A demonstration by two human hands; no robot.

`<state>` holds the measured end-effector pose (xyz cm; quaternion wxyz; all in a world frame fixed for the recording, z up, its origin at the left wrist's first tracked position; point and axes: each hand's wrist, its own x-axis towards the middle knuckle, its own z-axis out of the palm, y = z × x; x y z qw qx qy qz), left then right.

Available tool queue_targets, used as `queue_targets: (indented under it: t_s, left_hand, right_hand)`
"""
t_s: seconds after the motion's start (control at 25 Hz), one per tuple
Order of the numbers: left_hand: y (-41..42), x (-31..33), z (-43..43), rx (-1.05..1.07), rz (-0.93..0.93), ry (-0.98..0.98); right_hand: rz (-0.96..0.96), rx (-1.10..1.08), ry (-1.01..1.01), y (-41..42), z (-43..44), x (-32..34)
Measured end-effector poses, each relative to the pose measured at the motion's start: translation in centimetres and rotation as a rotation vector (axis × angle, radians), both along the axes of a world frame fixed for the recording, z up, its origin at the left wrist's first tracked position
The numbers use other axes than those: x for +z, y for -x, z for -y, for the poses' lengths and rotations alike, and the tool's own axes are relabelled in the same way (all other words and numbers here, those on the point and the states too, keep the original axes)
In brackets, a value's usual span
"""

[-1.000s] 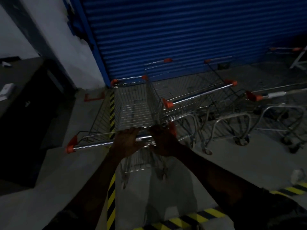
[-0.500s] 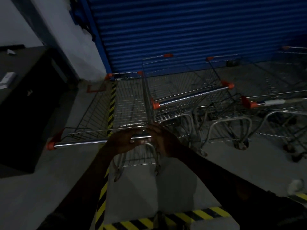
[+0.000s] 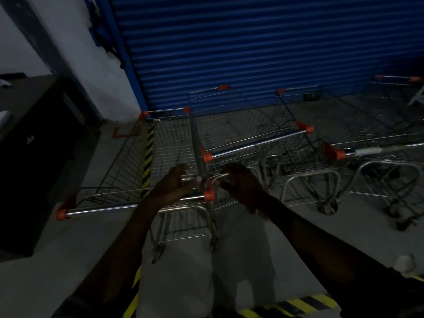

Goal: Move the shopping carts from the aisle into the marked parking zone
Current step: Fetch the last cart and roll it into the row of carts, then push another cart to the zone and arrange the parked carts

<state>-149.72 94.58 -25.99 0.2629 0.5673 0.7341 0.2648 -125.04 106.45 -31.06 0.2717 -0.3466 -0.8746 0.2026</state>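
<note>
The nearest shopping cart (image 3: 128, 171) stands in front of me, its chrome handle (image 3: 103, 208) with orange end caps running across the view. My left hand (image 3: 172, 187) sits just above the handle's right end, fingers curled round the basket's rear top rail. My right hand (image 3: 241, 182) hovers to the right of that corner with curled fingers; I cannot tell whether it holds any wire. Yellow-black floor tape (image 3: 148, 154) shows through the cart's basket and runs on below me (image 3: 300, 304).
A second cart (image 3: 254, 145) is parked close on the right, a third cart (image 3: 367, 151) beyond it, more behind. A blue roller shutter (image 3: 252, 47) closes the back. A dark cabinet (image 3: 34, 157) stands left. A white crumpled scrap (image 3: 405, 265) lies at lower right.
The cart has rolled forward toward the shutter beside the parked carts. Both hands have come off the handle bar; the left now sits on the basket's rear rail, the right has drawn aside.
</note>
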Motion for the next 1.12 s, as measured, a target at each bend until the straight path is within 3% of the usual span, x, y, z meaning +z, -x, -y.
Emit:
queue_targets:
  t_s: [0.12,0.36,0.72,0.84,1.12]
  left_hand:
    - [-3.7,1.3,-2.4,-0.109,-0.258,-0.267]
    - [-13.7,1.8,-10.0,-0.136,-0.481,-0.370]
    - [-19.4,-2.5,-19.1,0.058,-0.582,-0.086]
    - [-19.8,-3.5,-21.1,0.063,-0.635,0.030]
    - [-19.4,-5.3,-24.9,0.066,-0.639,-0.039]
  right_hand:
    - [0.064,-0.040,-0.058,-2.9,-3.3,1.0]
    - [0.244,-0.068,-0.094,-10.9,-12.0,2.8]
    - [0.437,0.110,-0.131,-18.7,-25.6,3.6]
    - [0.435,0.276,-0.258,-21.0,-29.0,1.9]
    - [0.383,0.288,-0.370,-23.3,-30.9,0.6]
